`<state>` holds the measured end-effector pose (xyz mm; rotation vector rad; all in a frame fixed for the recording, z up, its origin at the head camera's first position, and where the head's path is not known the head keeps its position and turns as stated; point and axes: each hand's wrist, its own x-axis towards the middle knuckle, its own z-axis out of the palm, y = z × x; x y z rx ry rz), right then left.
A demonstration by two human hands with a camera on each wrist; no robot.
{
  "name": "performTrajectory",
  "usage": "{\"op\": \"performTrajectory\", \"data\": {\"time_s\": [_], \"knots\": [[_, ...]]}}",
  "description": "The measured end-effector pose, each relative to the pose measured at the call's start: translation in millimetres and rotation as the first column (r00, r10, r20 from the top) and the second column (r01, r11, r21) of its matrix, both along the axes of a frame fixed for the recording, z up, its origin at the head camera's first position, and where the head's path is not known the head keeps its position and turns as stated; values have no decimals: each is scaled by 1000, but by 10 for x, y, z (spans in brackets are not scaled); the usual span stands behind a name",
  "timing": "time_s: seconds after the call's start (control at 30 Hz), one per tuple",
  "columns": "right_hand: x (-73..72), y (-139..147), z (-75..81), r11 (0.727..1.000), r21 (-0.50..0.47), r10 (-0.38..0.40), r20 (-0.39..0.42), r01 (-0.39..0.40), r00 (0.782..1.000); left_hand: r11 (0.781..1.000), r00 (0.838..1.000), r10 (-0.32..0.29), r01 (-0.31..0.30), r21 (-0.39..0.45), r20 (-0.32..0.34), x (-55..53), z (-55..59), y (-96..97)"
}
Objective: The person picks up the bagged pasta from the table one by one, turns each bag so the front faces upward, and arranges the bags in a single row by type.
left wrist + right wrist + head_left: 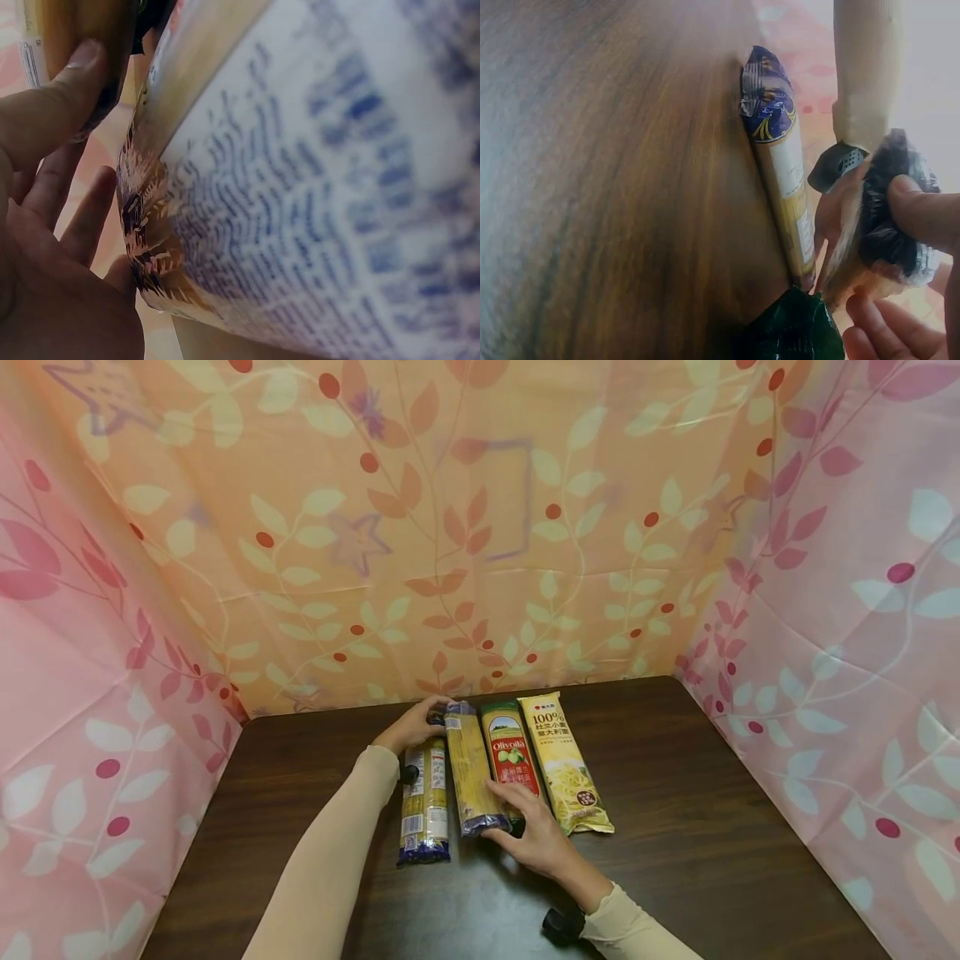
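cream long sleeves (336, 843); black wrist devices (562, 927), one seemingly perforated.

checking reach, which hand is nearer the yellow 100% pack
Right hand, beside the near end of the yellow pack; the left hand is farther left, past the green pack.

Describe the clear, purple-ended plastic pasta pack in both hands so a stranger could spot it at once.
On the dark brown table, find the long green-and-red plastic pack. Just left of it, right of a purple-ended pack with white labels, is the clear plastic pasta pack with purple ends. Only it is held by the left hand and right hand.
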<state>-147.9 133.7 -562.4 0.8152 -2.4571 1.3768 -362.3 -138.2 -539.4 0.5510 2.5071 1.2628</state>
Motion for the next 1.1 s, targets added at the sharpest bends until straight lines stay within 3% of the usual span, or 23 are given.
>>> {"op": "performTrajectory", "data": {"time_s": [0.2,0.43,0.63,0.87,1.1], "knots": [[-11,26,-8,994,-99,58,17,-56,998,999,1000,8,-8,32,16,-11,-2,-22],[-58,67,-10,976,-194,100,2,-98,995,987,997,-34,21,160,76,1,19,-35],[-86,95,3,955,-258,153,16,-144,988,986,996,-37,23,168,78,-5,29,-20],[-94,99,-21,940,-301,182,47,-160,982,986,998,1,-12,167,67,-2,62,-12],[-85,96,2,897,-401,234,76,-185,969,975,999,-3,-6,221,38,-8,78,3]]}}
